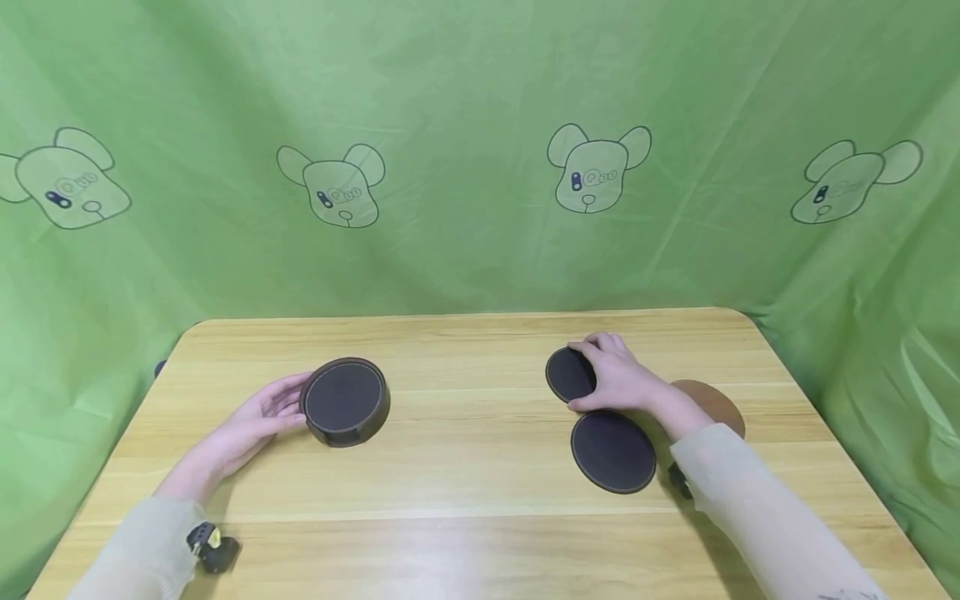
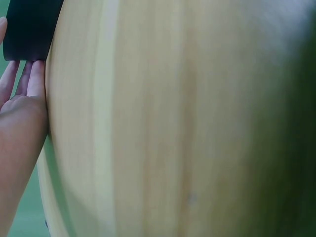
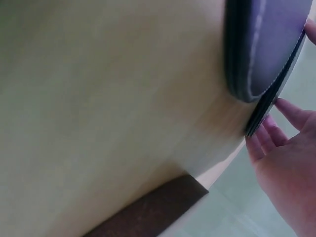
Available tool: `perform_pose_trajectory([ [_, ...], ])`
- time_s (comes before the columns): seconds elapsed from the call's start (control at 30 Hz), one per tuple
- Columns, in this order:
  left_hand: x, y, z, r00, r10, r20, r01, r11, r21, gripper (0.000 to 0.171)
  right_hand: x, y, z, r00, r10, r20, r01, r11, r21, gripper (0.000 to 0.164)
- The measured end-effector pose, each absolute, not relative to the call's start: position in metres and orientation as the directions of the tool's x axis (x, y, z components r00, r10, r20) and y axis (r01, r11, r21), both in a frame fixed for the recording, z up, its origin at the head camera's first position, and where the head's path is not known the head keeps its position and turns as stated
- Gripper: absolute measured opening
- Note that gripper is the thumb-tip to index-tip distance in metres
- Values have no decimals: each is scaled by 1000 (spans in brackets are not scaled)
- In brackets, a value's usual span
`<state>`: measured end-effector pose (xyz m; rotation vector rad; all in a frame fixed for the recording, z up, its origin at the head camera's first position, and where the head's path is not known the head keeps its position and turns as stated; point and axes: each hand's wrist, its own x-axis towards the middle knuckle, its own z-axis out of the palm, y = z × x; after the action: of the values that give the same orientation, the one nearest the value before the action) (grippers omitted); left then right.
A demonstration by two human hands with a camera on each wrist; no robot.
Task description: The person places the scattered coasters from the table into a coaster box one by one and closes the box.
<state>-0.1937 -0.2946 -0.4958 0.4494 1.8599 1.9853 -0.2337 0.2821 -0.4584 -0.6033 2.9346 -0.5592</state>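
Two bare hands work above a wood-grained table (image 1: 465, 475); a dark round holder (image 1: 345, 404) rests on it, with a dark stitched face showing within its rim and a notch in the side towards the person; the left hand (image 1: 258, 423) lies against the left side of the holder, thumb and fingers apart from each other and gripping its wall between them; the left wrist view shows fingertips touching the lower edge of that wall.

Well to the right of the holder, the right hand (image 1: 618, 377) spans a small dark disc (image 1: 567, 375), thumb on the near edge and fingers on the far edge, clamped on it; the right wrist view shows a layered edge there, though how many pieces it holds I cannot tell; a second dark disc (image 1: 613, 452), also right of the holder but closer to the person, lies just beside the first; farther right of the holder, a brown disc (image 1: 716, 404) shows partly behind the right forearm; beyond the holder hangs a green curtain (image 1: 465, 192) printed with four animal heads.
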Motion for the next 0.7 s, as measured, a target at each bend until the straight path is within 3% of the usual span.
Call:
perform_pose_trajectory([
  [0.7,-195,-295,-497,-877,479,-46,-69,-32,997,69,-241,270,-457,-908,-419,-14,-390,857,-336,102],
])
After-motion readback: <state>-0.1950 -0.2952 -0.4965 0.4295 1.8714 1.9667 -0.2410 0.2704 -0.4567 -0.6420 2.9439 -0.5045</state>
